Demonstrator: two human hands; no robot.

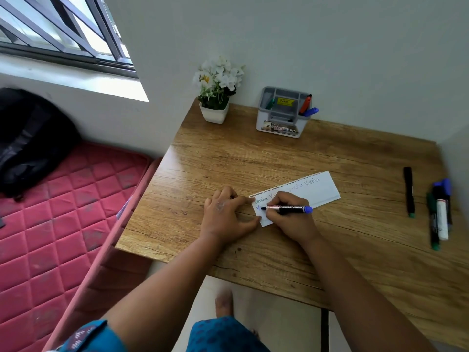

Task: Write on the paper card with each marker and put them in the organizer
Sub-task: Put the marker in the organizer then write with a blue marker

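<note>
Paper card (314, 190) lying slantwise on the wooden surface (253, 158), near its front edge, with several handwritten words along the top line. Pinned at its left end by straight fingertips of the left hand (223, 214), grip relaxed and holding nothing. Blue marker (288, 208) pinched in the right hand (286, 214), grip curled around the barrel, tip touching the card's second line. Well to the right, a loose cluster of markers (440, 214) and a separate black marker (409, 191). At the back by the wall, grey organizer (283, 115) already holding green, orange and blue markers, flower pot (214, 113) beside it. Red mattress (50, 212) left of the surface.
</note>
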